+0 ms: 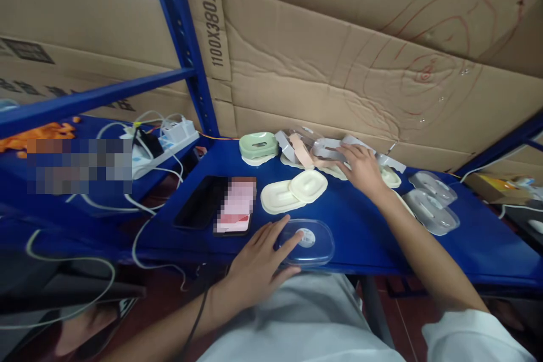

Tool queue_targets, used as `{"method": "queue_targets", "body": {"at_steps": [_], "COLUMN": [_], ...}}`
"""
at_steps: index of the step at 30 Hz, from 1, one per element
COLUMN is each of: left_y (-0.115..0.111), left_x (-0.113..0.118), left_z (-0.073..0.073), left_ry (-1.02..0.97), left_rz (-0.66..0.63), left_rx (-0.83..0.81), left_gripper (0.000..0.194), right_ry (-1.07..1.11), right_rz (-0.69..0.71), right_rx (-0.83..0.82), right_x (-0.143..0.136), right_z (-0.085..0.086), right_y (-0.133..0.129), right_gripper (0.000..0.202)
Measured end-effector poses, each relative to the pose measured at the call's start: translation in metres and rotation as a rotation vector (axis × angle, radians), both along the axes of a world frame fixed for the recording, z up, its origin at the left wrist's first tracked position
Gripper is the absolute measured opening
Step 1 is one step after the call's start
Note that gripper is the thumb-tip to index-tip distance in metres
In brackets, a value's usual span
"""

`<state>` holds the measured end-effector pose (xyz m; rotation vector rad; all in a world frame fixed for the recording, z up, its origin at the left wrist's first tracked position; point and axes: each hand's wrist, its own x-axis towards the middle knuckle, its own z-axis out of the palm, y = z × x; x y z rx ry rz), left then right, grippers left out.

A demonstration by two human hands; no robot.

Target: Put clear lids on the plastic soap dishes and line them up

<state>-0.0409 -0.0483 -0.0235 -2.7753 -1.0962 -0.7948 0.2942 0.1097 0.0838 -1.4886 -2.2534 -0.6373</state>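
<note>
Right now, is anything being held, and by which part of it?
The left hand spreads over the left end of the clear lid; the right hand is at the right end of the grey dish. Whether either grips cannot be told.

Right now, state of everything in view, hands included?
left hand: spread, on near clear cover
near clear cover: flat, label up
right hand: at grey dish, hold unclear
green dish: stacked on cream piece
front cream pieces: small one overlapping large
far-right clear covers: overlapping
phone: lit
black slab: unlit
power strip: plugs inserted
</note>
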Motion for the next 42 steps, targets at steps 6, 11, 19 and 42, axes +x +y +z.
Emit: {"method": "queue_targets", "body": {"at_steps": [6, 11, 19, 42], "left_y": [0.001, 0.002, 0.002, 0.001], "left_x": [-0.002, -0.003, -0.003, 0.002], "left_z": [0.002, 0.004, 0.001, 0.006], "left_ry": [0.015, 0.014, -0.013, -0.033], "left_rz": [-0.005, -0.035, -0.018, 0.042], "left_rx": [-0.008, -0.002, 0.001, -0.04], "left_gripper": [0.065, 0.064, 0.062, 0.061], "right_ry": [-0.119, -0.103, 0.057, 0.226], "right_rz": [-0.034, -0.035, 0.167, 0.283], "right_rx": [-0.095, -0.163, -0.166, -0.116], "right_x": [-0.006, 0.002, 0.005, 0.01], "right_z": [0.004, 0.004, 0.035, -0.058], "right_y": [0.037, 0.042, 0.017, -0.106], "right_gripper": [0.038, 0.032, 0.037, 0.025]}}
